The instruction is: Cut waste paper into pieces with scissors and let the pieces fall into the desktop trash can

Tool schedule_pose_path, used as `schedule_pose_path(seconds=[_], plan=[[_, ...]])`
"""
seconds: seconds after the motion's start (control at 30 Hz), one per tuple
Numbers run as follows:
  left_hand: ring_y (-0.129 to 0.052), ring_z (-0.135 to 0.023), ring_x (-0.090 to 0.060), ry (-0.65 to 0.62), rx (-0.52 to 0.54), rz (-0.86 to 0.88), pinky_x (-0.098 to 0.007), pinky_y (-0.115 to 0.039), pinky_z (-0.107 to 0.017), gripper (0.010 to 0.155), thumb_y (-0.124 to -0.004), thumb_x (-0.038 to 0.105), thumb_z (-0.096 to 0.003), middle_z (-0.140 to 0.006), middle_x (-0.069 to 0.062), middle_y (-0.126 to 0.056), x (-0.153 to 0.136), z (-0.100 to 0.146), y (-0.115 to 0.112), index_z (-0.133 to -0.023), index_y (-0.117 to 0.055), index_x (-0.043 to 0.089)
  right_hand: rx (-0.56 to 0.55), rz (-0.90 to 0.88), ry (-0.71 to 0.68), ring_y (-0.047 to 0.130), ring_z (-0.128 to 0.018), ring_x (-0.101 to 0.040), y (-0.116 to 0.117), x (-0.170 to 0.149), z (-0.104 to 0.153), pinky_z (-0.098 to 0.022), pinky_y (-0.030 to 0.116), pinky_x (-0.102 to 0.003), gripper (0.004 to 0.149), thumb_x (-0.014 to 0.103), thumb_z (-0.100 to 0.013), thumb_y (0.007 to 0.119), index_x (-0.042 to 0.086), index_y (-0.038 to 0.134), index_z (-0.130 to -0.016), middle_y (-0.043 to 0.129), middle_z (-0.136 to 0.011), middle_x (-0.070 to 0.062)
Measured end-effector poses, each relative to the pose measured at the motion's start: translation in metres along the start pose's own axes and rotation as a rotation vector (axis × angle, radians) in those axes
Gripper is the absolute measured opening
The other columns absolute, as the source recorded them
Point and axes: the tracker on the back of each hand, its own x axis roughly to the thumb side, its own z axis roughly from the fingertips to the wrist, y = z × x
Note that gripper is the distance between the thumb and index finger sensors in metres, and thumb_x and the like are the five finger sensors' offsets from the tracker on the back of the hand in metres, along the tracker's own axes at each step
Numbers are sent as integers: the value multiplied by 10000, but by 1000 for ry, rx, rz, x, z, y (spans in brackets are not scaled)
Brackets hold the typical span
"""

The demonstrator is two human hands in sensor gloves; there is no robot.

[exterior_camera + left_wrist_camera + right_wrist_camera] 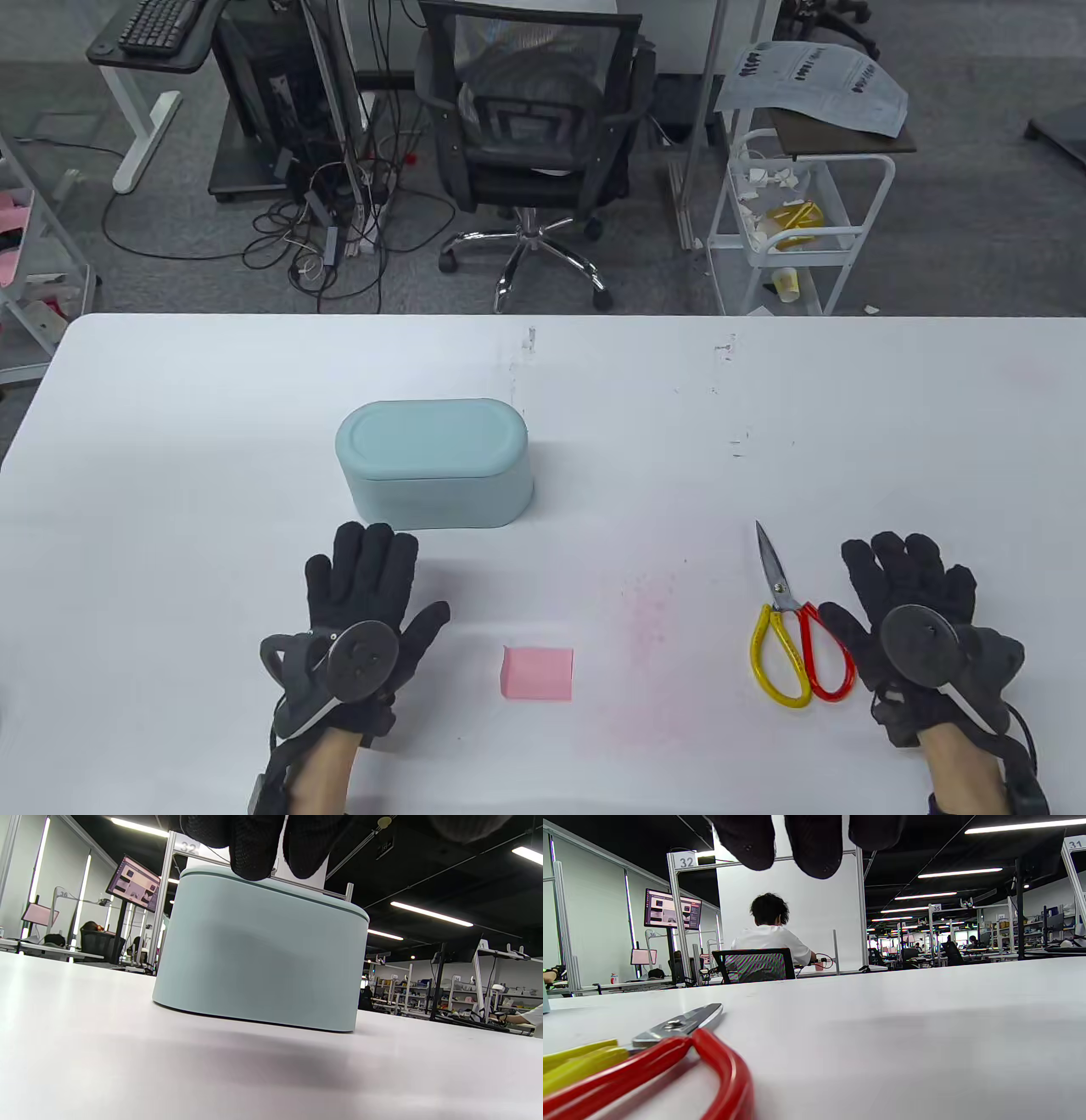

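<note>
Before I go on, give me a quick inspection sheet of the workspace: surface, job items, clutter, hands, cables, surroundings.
Surface: white table, with a faint pink stain near its middle and small scuffs toward the far edge.
Job's things: pale blue desktop trash can, lid closed; pink paper lying flat; scissors with one yellow and one red handle, blades closed, tip pointing away from the person.
Clutter: nothing seen on the table.
Grippers: left hand flat, just short of the can, holding nothing; right hand flat beside the red handle, holding nothing.
Cables: nothing seen on the table; a tangle of cables on the floor beyond it.
Surroundings: office chair, white trolley, printed sheets.
</note>
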Motion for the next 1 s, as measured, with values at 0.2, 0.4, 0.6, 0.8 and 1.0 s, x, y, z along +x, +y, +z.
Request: schedule_pose_path(seconds=[0.2,0.4,0.6,0.8,1.0], plan=[[-450,-1166,-380,1,-10,6,-630,-367,-779,826,-552,732,-448,-1228,-104,-551,1,0,-2,-1136,-549,275,-10,-12,17,445,-1062,-414,-5,-4,1,-685,357,-716,811,749,-316,477,360,544,-1025,527,-1108,3],[-455,-1164,-382,-5,-14,9,-627,-369,-781,825,-550,731,-448,-1226,-103,-558,4,0,-3,-1132,-564,269,3,-10,22,448,-1062,-414,-4,-3,0,-685,361,-714,810,748,-316,477,358,546,-1023,531,-1106,3],[-490,-1158,-384,17,25,55,-626,-390,-780,826,-551,729,-449,-1214,-107,-590,0,1,4,-1126,-578,258,4,-15,34,447,-1062,-412,-5,-4,1,-686,361,-713,811,748,-316,477,356,548,-1022,530,-1105,4],[-559,-1125,-416,159,165,206,-606,-432,-783,803,-568,708,-462,-1185,-124,-637,-18,1,19,-1117,-591,244,12,-31,36,452,-1060,-412,-4,-5,-1,-685,364,-713,809,745,-316,485,351,554,-1020,540,-1102,1],[-563,-1120,-428,312,202,389,-601,-443,-785,813,-567,707,-472,-1192,-137,-614,-51,-5,28,-1127,-563,225,10,-47,28,459,-1057,-414,-3,-4,0,-685,367,-712,809,744,-318,487,347,558,-1019,547,-1098,-1]])
